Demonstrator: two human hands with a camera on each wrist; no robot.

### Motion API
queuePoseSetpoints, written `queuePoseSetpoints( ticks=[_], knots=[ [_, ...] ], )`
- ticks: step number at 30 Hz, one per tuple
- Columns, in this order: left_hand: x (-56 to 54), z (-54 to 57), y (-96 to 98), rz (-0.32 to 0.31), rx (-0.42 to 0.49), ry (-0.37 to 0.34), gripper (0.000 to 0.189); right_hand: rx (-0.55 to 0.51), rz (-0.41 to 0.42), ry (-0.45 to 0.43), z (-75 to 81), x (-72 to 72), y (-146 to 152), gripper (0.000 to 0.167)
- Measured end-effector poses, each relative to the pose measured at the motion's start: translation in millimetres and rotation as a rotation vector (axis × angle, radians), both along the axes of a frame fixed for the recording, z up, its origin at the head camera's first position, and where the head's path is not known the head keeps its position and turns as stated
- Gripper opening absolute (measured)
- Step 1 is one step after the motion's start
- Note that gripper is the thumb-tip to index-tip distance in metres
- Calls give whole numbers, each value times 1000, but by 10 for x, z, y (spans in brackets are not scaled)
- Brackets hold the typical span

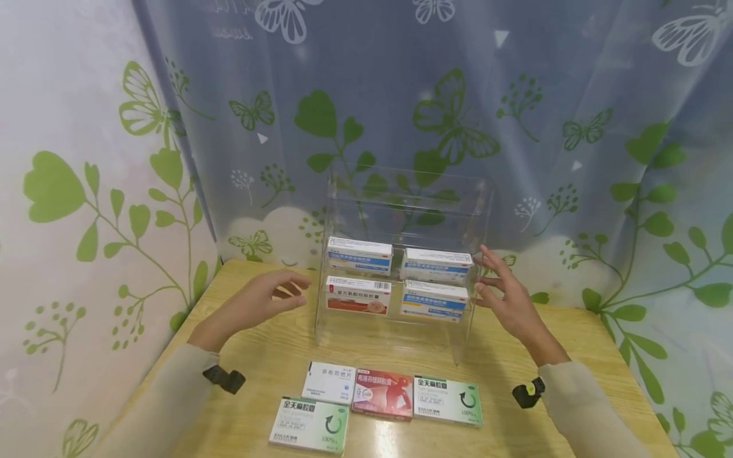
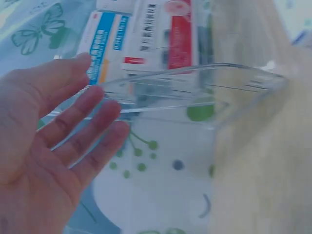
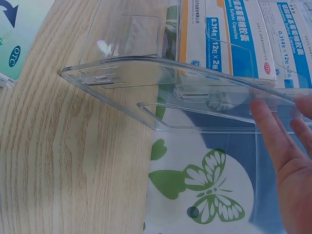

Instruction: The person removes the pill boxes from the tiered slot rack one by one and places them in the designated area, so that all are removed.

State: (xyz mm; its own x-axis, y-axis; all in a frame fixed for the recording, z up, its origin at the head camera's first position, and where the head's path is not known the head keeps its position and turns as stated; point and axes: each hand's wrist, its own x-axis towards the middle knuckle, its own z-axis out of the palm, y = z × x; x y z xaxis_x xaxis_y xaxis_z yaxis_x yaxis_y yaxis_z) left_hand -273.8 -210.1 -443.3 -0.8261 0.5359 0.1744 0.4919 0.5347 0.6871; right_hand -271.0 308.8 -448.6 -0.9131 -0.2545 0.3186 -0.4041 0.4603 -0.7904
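A clear acrylic display rack [image 1: 395, 334] stands on the table, holding medicine boxes on two tiers. Blue-and-white boxes fill the upper left [image 1: 359, 256], the upper right [image 1: 438, 265] and the lower right [image 1: 434, 301]; the lower left box [image 1: 357, 296] is red and white. My left hand [image 1: 266, 294] is beside the rack's left side, fingers loosely extended and holding nothing; the left wrist view shows its palm facing the side panel [image 2: 243, 87]. At the other side, my right hand [image 1: 506, 296] has its fingertips right at the edge of the right panel [image 3: 214, 73], fingers spread.
On the table [image 1: 229, 381] before the rack lie a white box [image 1: 329, 381], a red box [image 1: 382, 394] and two green-and-white boxes, one at right [image 1: 448, 399] and one nearer at left [image 1: 309, 424]. A patterned curtain [image 1: 395, 76] hangs close behind the rack.
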Motion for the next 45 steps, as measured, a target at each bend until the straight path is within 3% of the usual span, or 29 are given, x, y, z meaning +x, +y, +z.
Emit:
queuePoseSetpoints(
  ticks=[5,8,15,23,26,29,34,38,45],
  knots=[
    [-205,269,144,21,47,140,43,6,-3,7,2,-1,7,76],
    [-324,371,242,29,59,252,44,1,-4,3,2,3,9,76],
    [-511,484,452,29,0,488,42,0,3,-2,-6,7,6,77],
    [-647,544,571,-46,-60,608,37,11,-3,-6,-6,9,2,76],
    [-673,571,585,-69,-72,611,37,11,-4,-11,-4,9,1,76],
    [-690,610,601,-85,-109,557,39,11,-4,-9,-1,8,-2,76],
    [-713,666,669,-85,-256,424,42,13,-5,0,7,13,-7,76],
    [-718,652,734,-82,-340,396,40,11,-7,8,-1,12,-5,76],
    [-690,648,733,-76,-278,409,38,14,-2,13,-5,8,-4,76]
  ],
)
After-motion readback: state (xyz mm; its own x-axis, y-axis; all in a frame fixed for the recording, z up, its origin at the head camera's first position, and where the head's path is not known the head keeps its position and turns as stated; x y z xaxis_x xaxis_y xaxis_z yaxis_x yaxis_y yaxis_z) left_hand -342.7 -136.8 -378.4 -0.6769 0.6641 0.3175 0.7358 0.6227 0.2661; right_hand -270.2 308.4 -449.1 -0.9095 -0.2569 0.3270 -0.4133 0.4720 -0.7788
